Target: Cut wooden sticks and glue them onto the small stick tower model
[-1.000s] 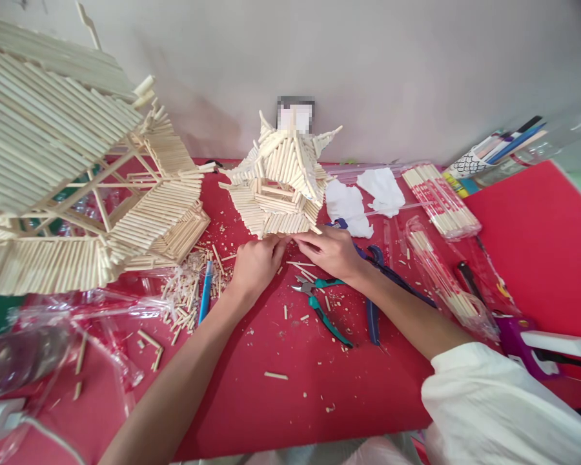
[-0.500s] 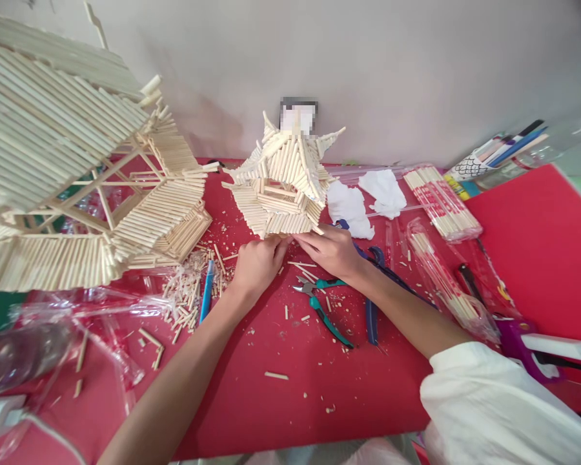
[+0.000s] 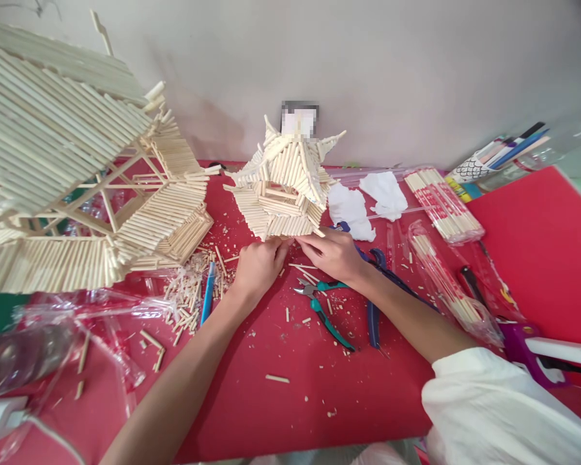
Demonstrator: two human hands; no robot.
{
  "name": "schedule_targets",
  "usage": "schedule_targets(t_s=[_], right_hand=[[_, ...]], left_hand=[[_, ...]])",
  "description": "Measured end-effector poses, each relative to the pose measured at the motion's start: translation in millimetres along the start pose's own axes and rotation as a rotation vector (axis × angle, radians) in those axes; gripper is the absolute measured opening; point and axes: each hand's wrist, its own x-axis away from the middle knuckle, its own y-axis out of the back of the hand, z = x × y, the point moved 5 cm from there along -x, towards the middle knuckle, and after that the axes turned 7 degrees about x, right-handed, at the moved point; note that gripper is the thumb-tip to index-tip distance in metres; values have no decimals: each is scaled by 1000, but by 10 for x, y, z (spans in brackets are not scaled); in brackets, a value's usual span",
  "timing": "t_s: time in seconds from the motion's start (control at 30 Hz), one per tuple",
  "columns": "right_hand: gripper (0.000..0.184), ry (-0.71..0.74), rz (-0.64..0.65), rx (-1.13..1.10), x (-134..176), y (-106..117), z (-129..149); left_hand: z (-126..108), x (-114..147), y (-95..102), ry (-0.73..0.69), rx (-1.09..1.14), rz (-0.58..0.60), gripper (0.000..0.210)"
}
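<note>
A small pavilion model point(image 3: 285, 205) of pale wooden sticks, with a peaked roof and upturned corners, stands upright at the middle back of the red table. My left hand point(image 3: 259, 270) is closed at its front, fingers curled under the lower roof edge. From the right, my right hand point(image 3: 333, 253) pinches at the same front edge, its fingertips close to the left ones. The roof partly covers both sets of fingertips. Just below my right hand lie green-handled cutting pliers point(image 3: 325, 310), jaws apart, and a few loose sticks point(image 3: 304, 271).
A larger stick building point(image 3: 72, 148) fills the left side. Stick offcuts point(image 3: 188, 303) and a blue pen point(image 3: 208, 294) lie beside my left forearm. Blue-handled pliers point(image 3: 374, 323) rest under my right arm. Bundled chopsticks point(image 3: 444, 203), crumpled tissues point(image 3: 351, 210) and a pen holder point(image 3: 469, 169) are right.
The whole view has shifted very slightly. Both hands keep their hold at the small pavilion's front edge, with no other visible movement.
</note>
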Motion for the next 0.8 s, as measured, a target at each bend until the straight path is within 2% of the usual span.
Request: schedule_targets(t_s=[0.17,0.3,0.53,0.8], right_hand=[[26,-2,61,-21,12,38,-27],[28,30,61,-37,29,91,-36],[39,91,138,12,81,49,-39],[33,89,106,49,75,77,-66]], left_hand=[[-18,4,17,0,-24,7,41],[-14,8,11,-15,-20,-5,41],[9,7,-8,-15,-35,-3,42],[20,1,-13,-4,-49,3,44]])
